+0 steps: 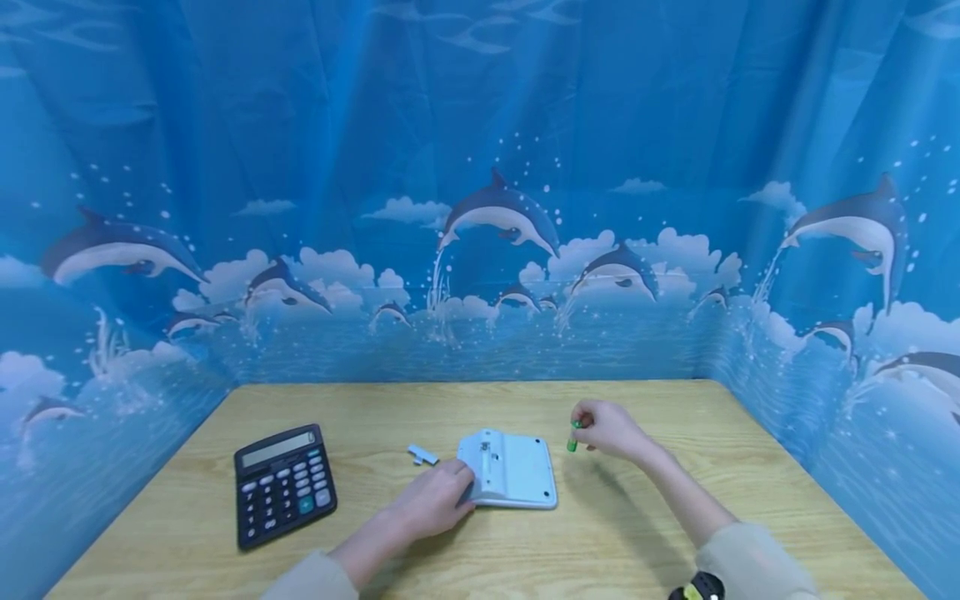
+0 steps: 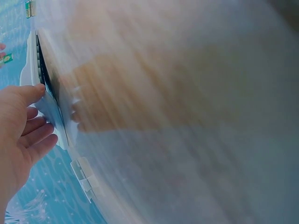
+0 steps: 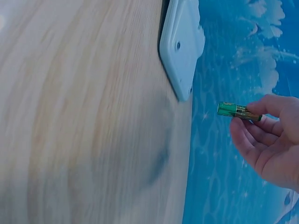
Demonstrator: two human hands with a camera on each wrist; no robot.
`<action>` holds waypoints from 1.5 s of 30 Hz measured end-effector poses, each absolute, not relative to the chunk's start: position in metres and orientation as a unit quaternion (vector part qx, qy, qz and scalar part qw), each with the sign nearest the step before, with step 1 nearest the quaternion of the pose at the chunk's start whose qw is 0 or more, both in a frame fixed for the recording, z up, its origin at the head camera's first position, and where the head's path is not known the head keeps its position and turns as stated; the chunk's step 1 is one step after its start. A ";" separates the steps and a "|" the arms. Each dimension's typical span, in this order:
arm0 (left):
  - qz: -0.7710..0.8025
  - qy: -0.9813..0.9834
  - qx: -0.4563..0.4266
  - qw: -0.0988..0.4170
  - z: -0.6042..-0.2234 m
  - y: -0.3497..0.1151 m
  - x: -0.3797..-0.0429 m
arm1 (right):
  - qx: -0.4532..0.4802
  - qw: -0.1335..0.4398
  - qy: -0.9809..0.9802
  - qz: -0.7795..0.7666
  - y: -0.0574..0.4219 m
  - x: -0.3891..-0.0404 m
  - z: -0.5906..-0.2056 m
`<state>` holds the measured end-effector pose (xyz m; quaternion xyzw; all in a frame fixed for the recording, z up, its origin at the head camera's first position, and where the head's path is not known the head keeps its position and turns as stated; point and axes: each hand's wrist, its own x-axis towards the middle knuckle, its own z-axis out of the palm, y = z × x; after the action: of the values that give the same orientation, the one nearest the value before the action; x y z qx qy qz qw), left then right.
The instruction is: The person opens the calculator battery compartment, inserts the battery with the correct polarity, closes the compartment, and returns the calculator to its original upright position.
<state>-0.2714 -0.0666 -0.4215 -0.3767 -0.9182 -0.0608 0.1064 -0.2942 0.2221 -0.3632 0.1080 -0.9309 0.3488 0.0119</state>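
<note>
A light blue calculator (image 1: 528,471) lies keys-down, its battery compartment (image 1: 489,458) uncovered. My left hand (image 1: 438,498) grips its left end, with the thumb at the near edge and the fingers over the back. Just right of the calculator, above the table, my right hand (image 1: 606,427) pinches a small green battery (image 3: 238,111) between thumb and fingertips. Another green battery (image 2: 29,9) shows past the calculator in the left wrist view; I cannot pick it out in the head view. The loose light blue battery cover (image 1: 422,454) rests left of the calculator.
A black desk calculator (image 1: 285,483) lies face-up toward the table's left side. The wooden table (image 1: 360,408) is bordered behind and at both sides by a blue dolphin-print curtain (image 1: 480,333). A black and yellow thing (image 1: 699,587) sits at the right sleeve.
</note>
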 end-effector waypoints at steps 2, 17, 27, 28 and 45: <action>-0.061 -0.919 -0.375 0.103 -0.421 -0.067 -0.272 | 0.126 0.012 -0.931 0.343 0.214 -0.294 -0.361; -0.063 -0.919 -0.377 0.099 -0.420 -0.067 -0.272 | 0.271 0.047 -0.916 0.293 0.157 -0.298 -0.364; -0.059 -0.913 -0.388 0.114 -0.421 -0.067 -0.271 | 0.365 0.085 -0.907 0.193 0.129 -0.295 -0.370; -0.057 -0.913 -0.388 0.114 -0.421 -0.067 -0.271 | 0.369 0.088 -0.908 0.180 0.127 -0.294 -0.370; -0.040 -0.914 -0.389 0.105 -0.421 -0.066 -0.272 | 0.420 0.150 -0.893 0.055 0.116 -0.292 -0.388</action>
<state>-0.2717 -0.0665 -0.4205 -0.3894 -0.9141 -0.0400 0.1054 -0.2916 0.1157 -0.3878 0.4202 -0.8932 0.0548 0.1503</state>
